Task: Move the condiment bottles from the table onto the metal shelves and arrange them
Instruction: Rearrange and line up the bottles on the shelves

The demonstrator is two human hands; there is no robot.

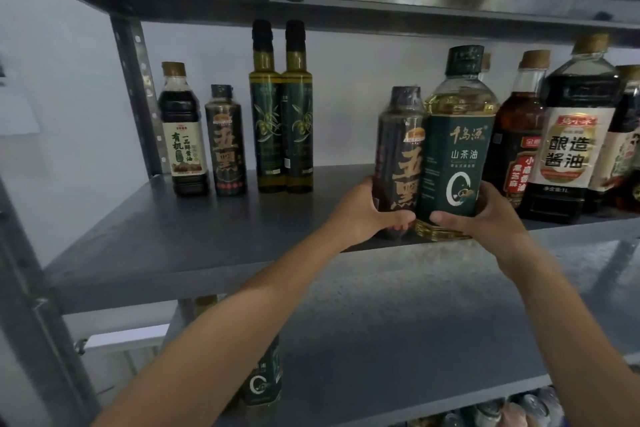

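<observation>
At the shelf (173,236) front edge, the left hand (363,215) gripped the dark bottle (401,149) and the right hand (485,218) the green-labelled oil bottle (453,149), fingers curled round each, bottles touching. Both would best slide back upright, labels outward.

Looks like a storeroom or a shop's stockroom. Shows in the bare grey metal shelves (173,239) on a punched steel upright (138,94) against a plain white wall (69,135), stocked with sealed, labelled bottles: soy sauce (571,142), olive oil (265,121), camellia oil (453,149), some in duplicate, another bottle (263,381) on the tier below.
</observation>
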